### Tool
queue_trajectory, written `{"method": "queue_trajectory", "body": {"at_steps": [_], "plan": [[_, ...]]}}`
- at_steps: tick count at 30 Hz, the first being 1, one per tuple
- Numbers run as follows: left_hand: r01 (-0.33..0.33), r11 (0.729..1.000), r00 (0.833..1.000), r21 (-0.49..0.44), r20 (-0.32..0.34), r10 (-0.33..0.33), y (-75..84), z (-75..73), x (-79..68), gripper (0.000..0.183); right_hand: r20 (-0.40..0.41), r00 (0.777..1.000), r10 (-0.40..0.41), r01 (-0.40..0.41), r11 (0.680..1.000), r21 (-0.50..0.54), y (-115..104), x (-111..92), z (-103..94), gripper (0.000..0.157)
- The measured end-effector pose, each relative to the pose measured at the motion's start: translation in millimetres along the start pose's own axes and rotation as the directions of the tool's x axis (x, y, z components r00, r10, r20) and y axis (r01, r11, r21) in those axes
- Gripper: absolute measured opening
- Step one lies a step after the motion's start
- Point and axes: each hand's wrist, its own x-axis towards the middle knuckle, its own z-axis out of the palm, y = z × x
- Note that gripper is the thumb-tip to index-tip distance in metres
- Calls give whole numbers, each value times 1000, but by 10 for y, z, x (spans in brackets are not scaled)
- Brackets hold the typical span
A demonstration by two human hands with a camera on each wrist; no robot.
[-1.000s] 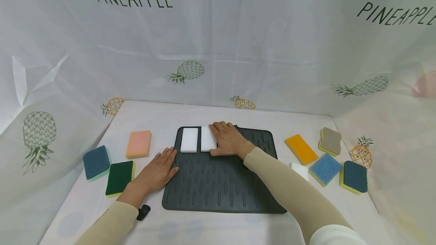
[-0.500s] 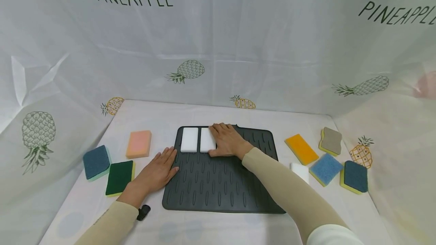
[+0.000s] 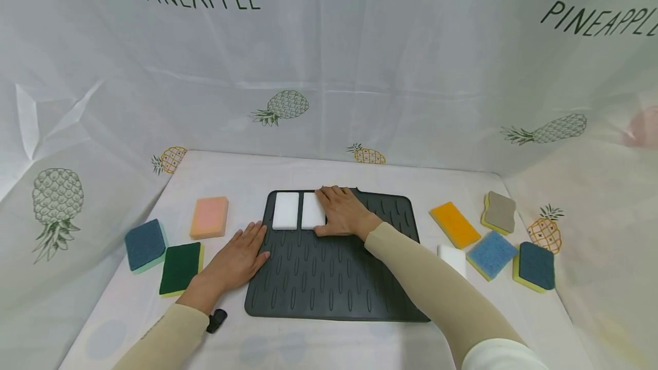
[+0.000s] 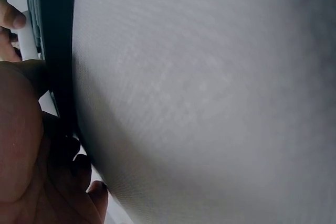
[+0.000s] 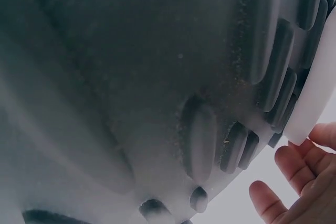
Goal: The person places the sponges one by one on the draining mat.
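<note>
– Where is the white block (image 3: pixel 312 211) at this moment?
– Flat on the dark ridged mat (image 3: pixel 329 284), up by its far edge, partly covered by the right hand (image 3: pixel 343 213)

– How would you expect it to handle?
– Like foam, I'd guess: light, soft, easily dented and not very slippery; a mild squeeze on its two short ends ought to be enough

– And is it gripped?
– It seems so, thumb at the near end and fingers at the far end; the right wrist view has fingertips against a white edge

– What lies next to it?
– A matching white pad (image 3: pixel 285 211), just to the left, with a thin strip of mat between

– The left hand (image 3: pixel 239 256)?
– Holding nothing, fingers extended to the mat's left edge, thumb over the border

– Farther out?
– A pink sponge (image 3: pixel 209 217) and a dark green sponge (image 3: pixel 181 268) on the left, an orange sponge (image 3: pixel 454 225) on the right

– Any change from a second ago?
– Barely: the strip between the white pieces looks slightly narrower, the right hand a touch further left; the left hand and sponges have stayed put
</note>
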Motion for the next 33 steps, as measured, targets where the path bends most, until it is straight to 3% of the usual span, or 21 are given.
{"method": "queue_trajectory", "body": {"at_steps": [9, 16, 22, 28, 31, 33], "plan": [[11, 1000, 1000, 15, 10, -11, -6, 6, -4, 69, 9, 1000, 6, -6, 1000, 12, 9, -46, -41, 107], [13, 1000, 1000, 13, 18, -13, -5, 7, -13, 69, -97, 994, -41, 38, 999, -34, 151, -260, -131, 93], [12, 1000, 1000, 20, 16, -13, 15, -8, -15, 69, -244, 963, -116, 97, 991, -88, 467, -659, -189, 73], [20, 1000, 1000, 20, 21, -20, 19, 5, -11, 69, -346, 919, -192, 114, 966, -233, 987, -1174, -207, 67], [19, 1000, 1000, 18, 19, -19, 16, 15, -10, 69, -358, 908, -217, 109, 948, -299, 1259, -1458, -233, 69], [18, 1000, 1000, 16, 16, -18, 16, 19, -9, 69, -340, 914, -220, 103, 939, -329, 1431, -1643, -252, 70]]}}
